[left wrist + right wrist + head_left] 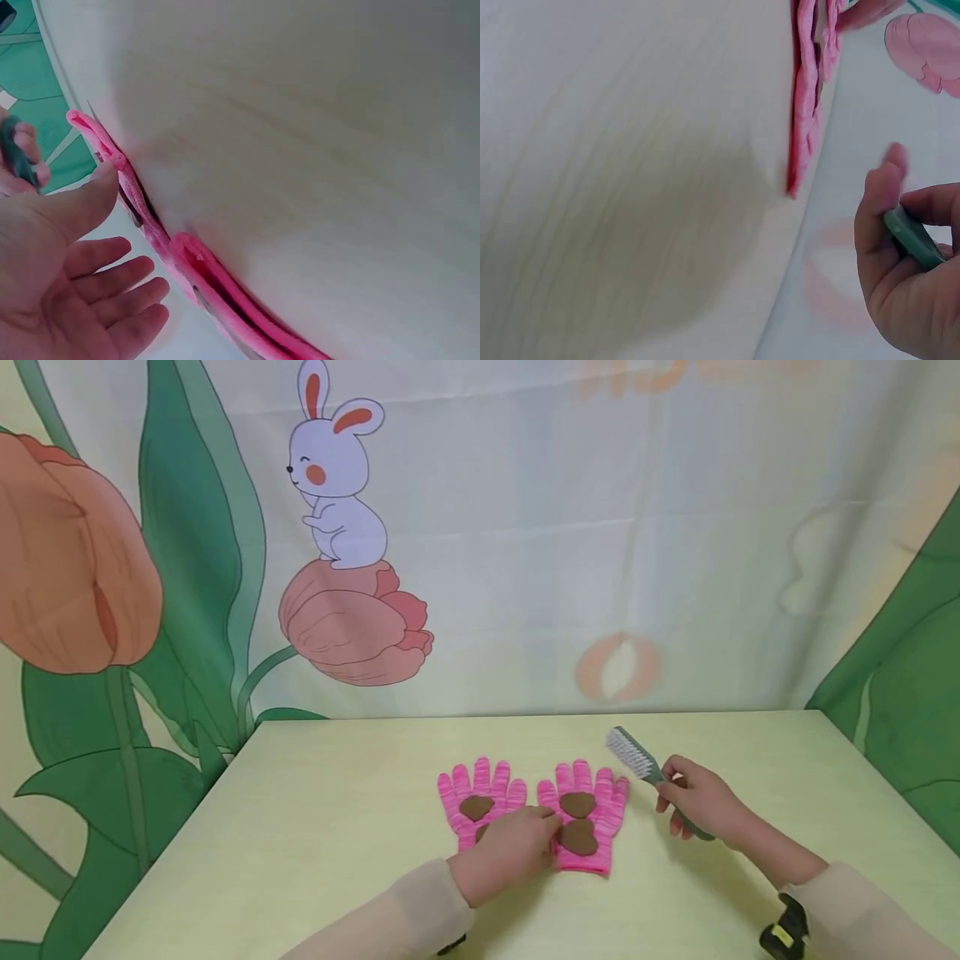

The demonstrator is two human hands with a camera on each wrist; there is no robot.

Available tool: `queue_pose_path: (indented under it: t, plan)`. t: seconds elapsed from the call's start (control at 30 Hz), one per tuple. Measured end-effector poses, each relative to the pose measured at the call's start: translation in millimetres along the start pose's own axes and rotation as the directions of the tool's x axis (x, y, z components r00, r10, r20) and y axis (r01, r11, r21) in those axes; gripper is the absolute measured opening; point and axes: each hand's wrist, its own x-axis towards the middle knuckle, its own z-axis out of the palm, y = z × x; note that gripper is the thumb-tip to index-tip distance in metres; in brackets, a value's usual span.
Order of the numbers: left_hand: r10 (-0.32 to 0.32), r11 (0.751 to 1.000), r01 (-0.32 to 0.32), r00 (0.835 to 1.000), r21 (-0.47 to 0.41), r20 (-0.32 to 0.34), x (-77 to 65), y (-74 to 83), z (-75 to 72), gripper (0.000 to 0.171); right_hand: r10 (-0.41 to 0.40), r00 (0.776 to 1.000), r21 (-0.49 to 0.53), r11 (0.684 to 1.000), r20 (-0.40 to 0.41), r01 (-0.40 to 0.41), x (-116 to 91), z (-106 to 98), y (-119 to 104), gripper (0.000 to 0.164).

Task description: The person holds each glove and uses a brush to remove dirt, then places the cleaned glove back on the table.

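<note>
Two pink knitted gloves lie flat side by side on the table, fingers toward the far edge: a left glove (455, 797) and a right glove (611, 814), both with brown patches (577, 837) on them. My left hand (516, 842) reaches over the lower part of the left glove, covering some of it, its fingertips right at the inner edge of the right glove. In the left wrist view its fingers (112, 289) are loosely bent around nothing. My right hand (701, 797) grips the green handle of a scrub brush (632, 753), held up right of the gloves with white bristles showing.
The pale yellow table (337, 793) ends at a cloth backdrop (510, 568) printed with a rabbit and tulips. Green printed cloth (915, 693) hangs along the right side. A dark wrist strap (785, 931) sits by the right sleeve.
</note>
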Motion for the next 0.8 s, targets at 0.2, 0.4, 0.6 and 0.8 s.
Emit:
queue_pose_path:
  t: [0.2, 0.4, 0.6, 0.8]
  plan:
    - [-0.012, 1.000, 0.015, 0.993, -0.022, 0.113, 3.7, -1.8, 0.0, 0.053, -0.109, 0.994, -0.167, 0.980, 0.005, 0.108, -5.2, 5.7, -4.7, 0.014]
    - [-0.017, 0.998, 0.026, 0.985, -0.049, 0.171, 9.5, -3.9, -0.8, 0.053, -0.268, 0.963, -0.428, 0.867, 0.031, 0.255, -1.9, 13.0, 2.2, 0.021]
    - [0.010, 0.999, -0.003, 0.985, -0.038, 0.174, 12.7, -5.1, -1.0, 0.053, -0.580, 0.812, -0.672, 0.579, 0.058, 0.462, 4.9, 20.2, 8.5, 0.021]
    - [-0.016, 0.996, 0.031, 0.986, -0.085, 0.169, 15.4, -6.8, -1.0, 0.062, -0.690, 0.713, -0.700, 0.447, 0.126, 0.556, 13.5, 23.5, 7.8, 0.023]
